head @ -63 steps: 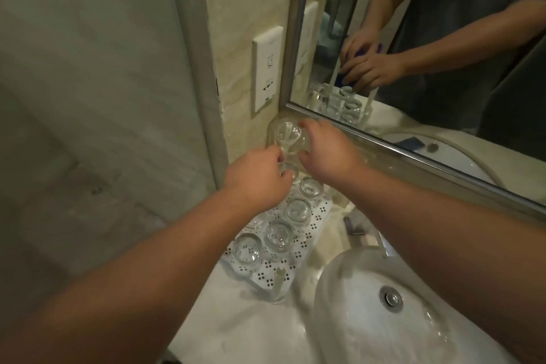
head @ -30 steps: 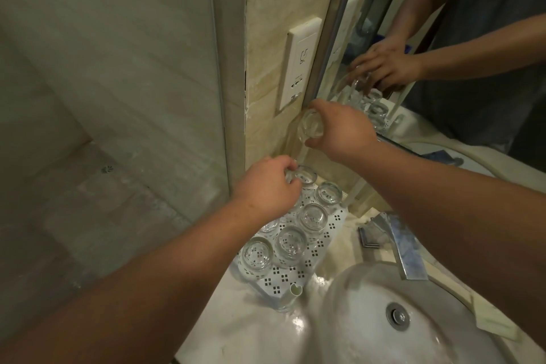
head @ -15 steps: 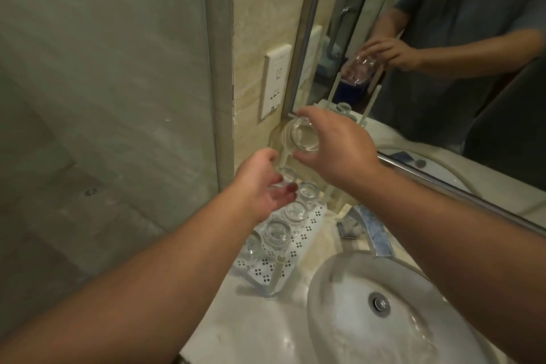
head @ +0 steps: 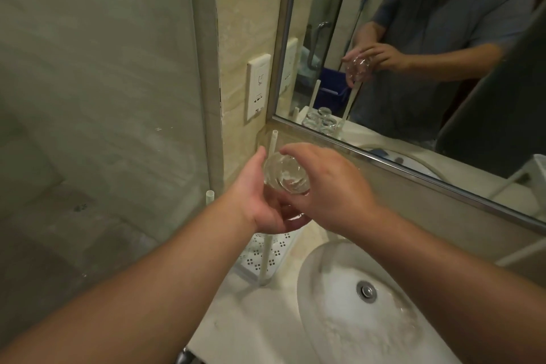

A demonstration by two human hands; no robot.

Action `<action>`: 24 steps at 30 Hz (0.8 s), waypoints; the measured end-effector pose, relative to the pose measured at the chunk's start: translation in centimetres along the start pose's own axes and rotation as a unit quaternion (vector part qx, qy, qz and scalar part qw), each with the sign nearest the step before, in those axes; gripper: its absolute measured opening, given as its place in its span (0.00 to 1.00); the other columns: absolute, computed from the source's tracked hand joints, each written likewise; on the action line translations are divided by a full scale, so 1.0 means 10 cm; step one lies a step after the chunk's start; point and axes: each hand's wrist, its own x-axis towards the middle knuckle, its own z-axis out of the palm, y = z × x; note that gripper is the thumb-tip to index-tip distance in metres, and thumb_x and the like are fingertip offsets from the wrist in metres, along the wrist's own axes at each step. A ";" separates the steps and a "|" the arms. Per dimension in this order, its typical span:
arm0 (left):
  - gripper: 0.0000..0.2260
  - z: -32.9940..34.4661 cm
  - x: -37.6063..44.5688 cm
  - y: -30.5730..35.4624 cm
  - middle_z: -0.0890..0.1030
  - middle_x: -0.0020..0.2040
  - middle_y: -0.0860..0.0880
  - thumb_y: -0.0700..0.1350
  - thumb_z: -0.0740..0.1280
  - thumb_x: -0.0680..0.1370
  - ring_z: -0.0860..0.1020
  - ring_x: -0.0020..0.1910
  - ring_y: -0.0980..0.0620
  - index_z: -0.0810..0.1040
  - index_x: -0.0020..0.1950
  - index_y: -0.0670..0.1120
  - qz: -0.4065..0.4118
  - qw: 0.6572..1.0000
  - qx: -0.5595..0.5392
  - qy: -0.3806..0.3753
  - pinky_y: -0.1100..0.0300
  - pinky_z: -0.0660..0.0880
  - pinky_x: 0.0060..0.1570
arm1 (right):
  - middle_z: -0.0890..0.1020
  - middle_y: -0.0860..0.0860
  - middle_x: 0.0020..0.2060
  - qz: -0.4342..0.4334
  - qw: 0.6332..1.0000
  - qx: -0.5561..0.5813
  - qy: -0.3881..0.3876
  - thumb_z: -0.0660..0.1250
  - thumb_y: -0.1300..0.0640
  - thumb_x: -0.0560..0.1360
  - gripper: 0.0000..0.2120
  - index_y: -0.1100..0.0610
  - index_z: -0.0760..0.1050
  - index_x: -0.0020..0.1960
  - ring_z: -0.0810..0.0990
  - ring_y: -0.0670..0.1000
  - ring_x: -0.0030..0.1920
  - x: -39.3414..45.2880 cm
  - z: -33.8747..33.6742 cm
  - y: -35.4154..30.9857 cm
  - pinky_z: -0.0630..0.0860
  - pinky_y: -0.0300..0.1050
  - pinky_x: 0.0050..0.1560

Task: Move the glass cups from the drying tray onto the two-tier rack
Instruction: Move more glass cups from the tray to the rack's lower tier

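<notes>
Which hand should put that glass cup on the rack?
Probably the right hand: its fingers curl round the glass cup from above. The left hand only cups it from below.

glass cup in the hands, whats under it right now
Under the glass cup, the left hand cups it from below while the right hand grips its side. Lower down, part of the white perforated tray shows. Any cups on it are hidden by the hands.

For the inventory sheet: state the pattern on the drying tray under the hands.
White with clusters of small dark square holes on the drying tray, clearest in the head view.
</notes>
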 end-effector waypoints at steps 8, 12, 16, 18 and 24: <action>0.37 0.08 -0.06 -0.12 0.85 0.45 0.38 0.69 0.67 0.72 0.85 0.40 0.40 0.77 0.63 0.37 0.005 1.000 -0.022 -0.004 0.48 0.83 0.38 | 0.73 0.40 0.62 0.004 1.000 0.013 0.002 0.74 0.48 0.66 0.31 0.42 0.65 0.65 0.75 0.49 0.59 -0.19 -0.03 -0.02 0.75 0.47 0.55; 0.35 0.14 -0.04 -0.14 0.84 0.47 0.40 0.66 0.72 0.70 0.85 0.40 0.40 0.76 0.65 0.41 0.046 0.999 -0.002 0.007 0.49 0.81 0.36 | 0.72 0.40 0.59 0.032 0.998 0.039 0.029 0.74 0.53 0.65 0.30 0.45 0.65 0.63 0.75 0.47 0.54 -0.28 -0.01 0.05 0.75 0.43 0.49; 0.29 0.22 -0.03 -0.16 0.85 0.47 0.45 0.63 0.75 0.69 0.86 0.40 0.42 0.75 0.62 0.46 0.117 0.992 0.041 0.034 0.48 0.81 0.38 | 0.68 0.39 0.59 0.076 0.995 0.052 0.042 0.74 0.55 0.66 0.32 0.45 0.62 0.64 0.72 0.42 0.49 -0.37 0.02 0.13 0.73 0.41 0.44; 0.27 0.27 -0.04 -0.19 0.84 0.50 0.44 0.60 0.77 0.68 0.86 0.38 0.42 0.76 0.59 0.48 0.145 0.986 0.063 0.045 0.47 0.81 0.36 | 0.68 0.40 0.60 0.097 0.993 0.052 0.049 0.74 0.53 0.66 0.33 0.46 0.61 0.66 0.71 0.41 0.48 -0.42 0.02 0.16 0.69 0.38 0.43; 0.24 0.40 -0.04 -0.28 0.85 0.53 0.48 0.59 0.80 0.66 0.86 0.41 0.46 0.81 0.58 0.51 0.217 0.965 0.129 0.064 0.46 0.82 0.41 | 0.64 0.40 0.67 0.143 0.985 0.074 0.066 0.75 0.50 0.68 0.44 0.38 0.51 0.74 0.71 0.42 0.55 -0.53 0.06 0.17 0.69 0.38 0.47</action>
